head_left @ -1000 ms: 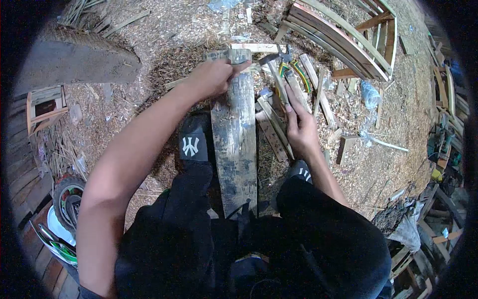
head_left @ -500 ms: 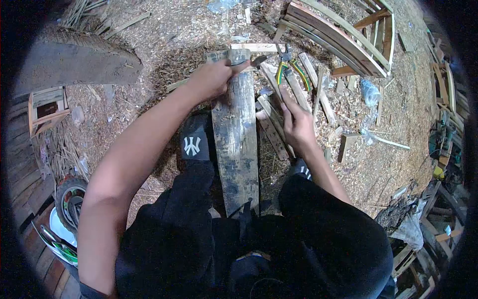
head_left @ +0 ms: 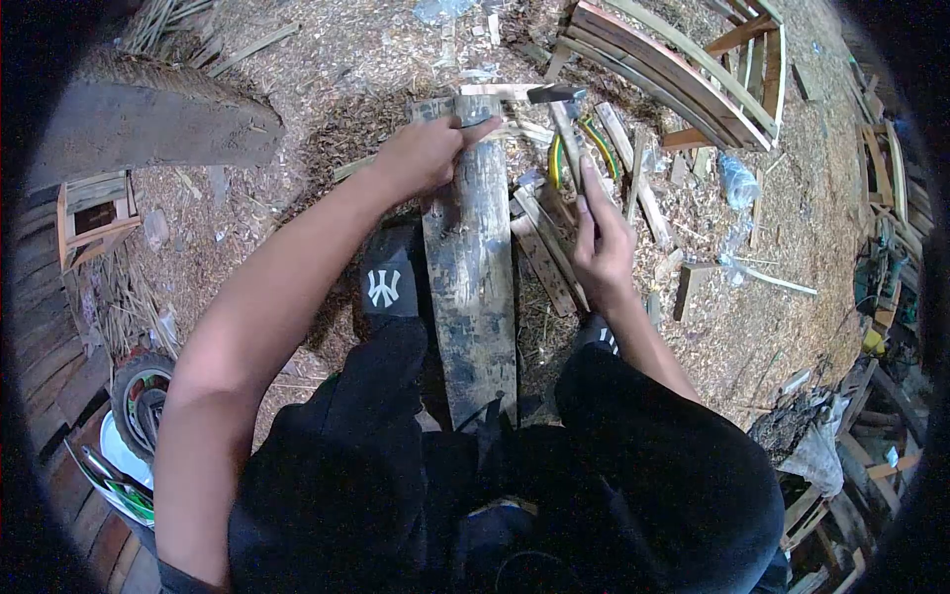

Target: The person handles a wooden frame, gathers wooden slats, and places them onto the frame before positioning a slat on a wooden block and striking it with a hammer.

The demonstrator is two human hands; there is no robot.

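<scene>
My right hand (head_left: 606, 238) is wrapped round the wooden handle of a hammer (head_left: 560, 96), whose dark head is raised to the right of the plank's far end. My left hand (head_left: 426, 153) rests at the far end of a worn, stained plank (head_left: 470, 257), fingers closed on something thin and dark that I cannot make out, one finger reaching right. Beneath the hammer, pliers with yellow-green handles (head_left: 600, 148) lie on wood pieces, partly hidden by the hammer.
A slatted wooden frame (head_left: 673, 74) stands at the upper right. Wood strips (head_left: 542, 265) and a clear plastic bottle (head_left: 737, 183) lie right of the plank. At the upper left is a large timber (head_left: 168, 124); a wheel (head_left: 141, 401) is at the lower left.
The hammer has swung up and to the right, away from the plank's far end, and now covers part of the pliers. My left hand has hardly moved.
</scene>
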